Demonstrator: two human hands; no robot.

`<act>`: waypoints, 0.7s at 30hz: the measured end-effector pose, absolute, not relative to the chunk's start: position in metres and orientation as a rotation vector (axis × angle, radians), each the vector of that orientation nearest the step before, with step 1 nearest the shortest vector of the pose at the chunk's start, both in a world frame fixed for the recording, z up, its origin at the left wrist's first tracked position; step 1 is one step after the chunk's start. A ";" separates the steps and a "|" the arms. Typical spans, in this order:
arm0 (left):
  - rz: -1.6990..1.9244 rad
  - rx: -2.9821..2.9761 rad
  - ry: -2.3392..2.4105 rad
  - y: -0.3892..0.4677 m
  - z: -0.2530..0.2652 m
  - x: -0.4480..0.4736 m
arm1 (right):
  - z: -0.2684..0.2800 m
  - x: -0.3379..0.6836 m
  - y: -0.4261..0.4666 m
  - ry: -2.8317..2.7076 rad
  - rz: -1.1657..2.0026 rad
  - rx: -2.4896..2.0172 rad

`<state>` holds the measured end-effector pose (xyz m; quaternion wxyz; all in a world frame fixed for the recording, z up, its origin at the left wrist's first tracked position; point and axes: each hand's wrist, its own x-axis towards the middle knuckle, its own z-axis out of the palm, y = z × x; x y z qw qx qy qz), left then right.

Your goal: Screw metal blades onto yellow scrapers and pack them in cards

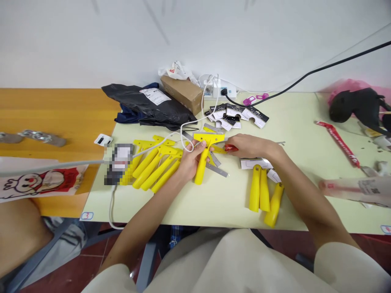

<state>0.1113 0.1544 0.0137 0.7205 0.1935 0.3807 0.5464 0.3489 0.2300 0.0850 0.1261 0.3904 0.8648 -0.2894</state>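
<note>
- Left hand [191,160], centre of frame: fingers drawn in narrow round a yellow scraper [205,158], thumb over the front near the neck.
- The scraper, mid-frame: broad flat head toward the top, handle running down and a little left. Long axis close to upright in the view, head set crosswise to it.
- Right hand [249,145], just right of centre: fingers curled round a red tool [231,148], mostly covered by the hand (exact kind: cannot tell from here).
- Relation that matters: the scraper lies left of the right hand, near it, with the right end of its head toward that hand. Left hand is the nearer, being on it. Whether the red tool touches the scraper, cannot tell.
- Just right of the handle: a loose metal blade [216,169], slanting down to the right.
- Left of centre: a row of yellow scrapers [159,169], overlapping, handles toward the lower left.
- Lower right of centre: three yellow handles [264,191], lower ends toward the near table edge, beside the right forearm.
- Upper middle: overlapping cards [255,116]; to their left, a cardboard box [183,91] and a black bag [161,110].
</note>
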 end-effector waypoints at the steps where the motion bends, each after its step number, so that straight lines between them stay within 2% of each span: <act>1: 1.206 0.430 0.841 0.154 0.014 0.111 | 0.086 0.349 0.229 2.516 -0.844 1.148; 8: 1.207 0.472 0.803 0.154 0.015 0.112 | 0.120 0.357 0.218 2.606 -0.815 1.233; 14: 1.191 0.519 0.806 0.154 0.017 0.115 | 0.160 0.349 0.207 2.924 -0.768 1.293; 21: 1.202 0.581 0.821 0.156 0.008 0.114 | 0.161 0.325 0.214 2.931 -0.744 1.346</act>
